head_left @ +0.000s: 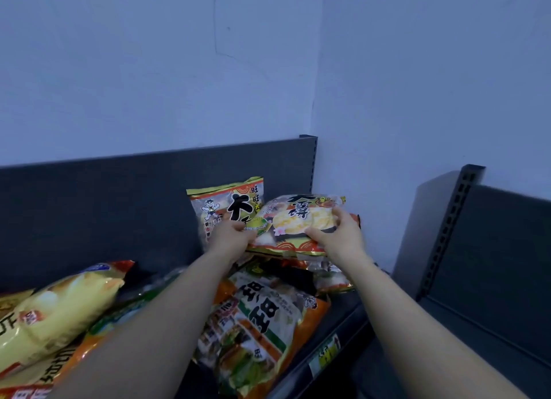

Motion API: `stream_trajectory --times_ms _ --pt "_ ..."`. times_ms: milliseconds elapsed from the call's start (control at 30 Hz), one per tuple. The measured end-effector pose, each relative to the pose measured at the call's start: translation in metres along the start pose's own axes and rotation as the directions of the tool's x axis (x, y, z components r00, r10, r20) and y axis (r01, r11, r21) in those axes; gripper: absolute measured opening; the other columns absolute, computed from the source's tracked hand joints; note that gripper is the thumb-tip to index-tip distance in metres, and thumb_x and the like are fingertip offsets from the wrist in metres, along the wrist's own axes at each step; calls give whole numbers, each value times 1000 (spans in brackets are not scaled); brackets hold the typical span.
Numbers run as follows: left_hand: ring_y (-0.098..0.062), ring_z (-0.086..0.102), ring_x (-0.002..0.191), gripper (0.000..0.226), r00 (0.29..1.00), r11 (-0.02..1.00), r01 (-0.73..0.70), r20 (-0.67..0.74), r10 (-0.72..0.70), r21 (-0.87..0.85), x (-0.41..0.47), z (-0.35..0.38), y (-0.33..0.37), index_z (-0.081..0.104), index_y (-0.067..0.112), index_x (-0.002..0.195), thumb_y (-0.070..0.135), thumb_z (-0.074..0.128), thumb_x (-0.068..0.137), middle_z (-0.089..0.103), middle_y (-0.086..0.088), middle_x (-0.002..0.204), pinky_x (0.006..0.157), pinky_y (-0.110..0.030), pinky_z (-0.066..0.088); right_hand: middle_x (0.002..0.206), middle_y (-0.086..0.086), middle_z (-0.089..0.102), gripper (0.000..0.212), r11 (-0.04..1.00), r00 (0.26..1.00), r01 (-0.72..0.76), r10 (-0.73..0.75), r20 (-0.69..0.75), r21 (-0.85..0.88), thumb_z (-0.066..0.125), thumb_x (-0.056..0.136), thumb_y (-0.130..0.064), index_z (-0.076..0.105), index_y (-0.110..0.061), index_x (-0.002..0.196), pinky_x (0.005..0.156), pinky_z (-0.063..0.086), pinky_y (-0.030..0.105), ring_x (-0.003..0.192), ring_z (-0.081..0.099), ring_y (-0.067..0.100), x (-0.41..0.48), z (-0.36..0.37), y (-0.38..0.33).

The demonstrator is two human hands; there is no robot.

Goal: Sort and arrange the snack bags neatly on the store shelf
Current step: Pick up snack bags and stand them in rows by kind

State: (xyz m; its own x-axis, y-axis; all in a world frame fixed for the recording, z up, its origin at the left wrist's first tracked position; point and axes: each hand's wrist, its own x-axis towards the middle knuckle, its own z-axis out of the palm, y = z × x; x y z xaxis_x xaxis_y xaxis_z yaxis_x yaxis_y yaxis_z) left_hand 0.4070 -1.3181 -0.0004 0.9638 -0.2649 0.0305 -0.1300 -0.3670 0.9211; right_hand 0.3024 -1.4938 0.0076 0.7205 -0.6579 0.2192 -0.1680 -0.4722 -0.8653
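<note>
At the bottom left of the head view, a yellow bag (pixel 59 312) and the packs beneath it run off the frame, so their full shape cannot be seen. The left forearm crosses a heap of bags and hides most of a green pack under it. An orange and green bag (pixel 262 333) lies flat near the front of the shelf (pixel 343 318), its lower end cut by the frame, and the print on it is blurred. A small bag (pixel 331 279) behind it is half covered by the snack bag (pixel 301 222) held above it. The price label (pixel 325 354) on the shelf's front edge is too smeared to read. The snack bag is held above the pile at the right end of the shelf, tilted with its face toward the camera, and it covers the lower right corner of an upright bag (pixel 226 203) that stands against the dark back panel (pixel 119 195); whether the two touch cannot be told. Both arms reach forward, bare to the frame edge. The left hand (pixel 231 234) grips the snack bag's left end, thumb on top, its fingers hidden underneath. The right hand (pixel 337 234) grips the right end, fingers curled over the far edge and thumb laid along the near side. A pale wall (pixel 149 70) rises behind, and a second shelf unit (pixel 492 249) stands at the right.
</note>
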Motion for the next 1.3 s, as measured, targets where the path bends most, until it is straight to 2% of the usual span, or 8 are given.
stream_trajectory --times_ms 300,367,467,633,833,1000,1100,1300 --pt "-13 56 95 60 948 974 71 288 -133 216 32 25 -26 34 15 149 18 59 95 49 -4 135 81 -28 50 144 12 38 74 989 981 -66 89 173 -134 65 90 -34 26 -14 149 95 52 42 119 52 29 37 44 52" --pt "-16 53 112 61 952 978 30 292 -91 205 33 21 -30 32 18 150 19 59 95 45 -5 146 93 -31 46 145 12 36 65 990 975 -49 76 209 -132 63 91 -35 31 -16 146 96 51 46 120 51 30 39 45 57" --pt "-22 45 131 60 967 997 -15 253 -6 82 21 14 -22 36 19 148 22 62 94 45 -4 148 104 -35 39 155 9 30 73 991 966 -75 100 237 -113 60 92 -39 24 -19 152 105 44 47 134 41 31 37 40 59" --pt "-17 56 113 51 993 998 -58 102 56 15 -39 -5 -13 47 20 139 33 63 93 58 1 129 85 -28 43 149 7 41 77 990 978 -101 80 195 100 70 87 -34 28 -21 151 99 50 50 128 50 28 10 27 63" --pt "-14 60 80 26 994 965 39 -108 -11 260 -113 -20 -49 58 18 88 43 66 86 63 2 88 65 -31 46 113 11 56 61 950 973 -230 225 48 210 85 64 -43 44 -18 102 76 55 41 97 61 25 -34 30 96" --pt "-13 58 82 43 980 810 184 -42 -194 557 -141 -17 -95 55 28 91 70 53 82 61 7 92 62 -28 42 135 11 44 94 937 917 -342 317 240 69 84 58 -57 44 -14 131 98 48 46 120 50 31 -48 45 117" --pt "-9 61 93 54 963 878 209 64 -261 431 -143 -11 -117 56 35 119 70 59 78 63 13 108 68 -25 47 149 9 32 96 950 898 -309 279 341 36 83 68 -50 36 -16 145 101 44 42 128 45 33 -53 49 116" --pt "-1 63 99 62 977 989 138 156 -144 48 -135 27 -115 56 29 125 46 81 71 66 16 113 76 -16 49 136 11 29 78 963 918 -268 267 292 -38 84 72 -38 50 -12 137 107 43 44 111 47 29 -41 29 114"
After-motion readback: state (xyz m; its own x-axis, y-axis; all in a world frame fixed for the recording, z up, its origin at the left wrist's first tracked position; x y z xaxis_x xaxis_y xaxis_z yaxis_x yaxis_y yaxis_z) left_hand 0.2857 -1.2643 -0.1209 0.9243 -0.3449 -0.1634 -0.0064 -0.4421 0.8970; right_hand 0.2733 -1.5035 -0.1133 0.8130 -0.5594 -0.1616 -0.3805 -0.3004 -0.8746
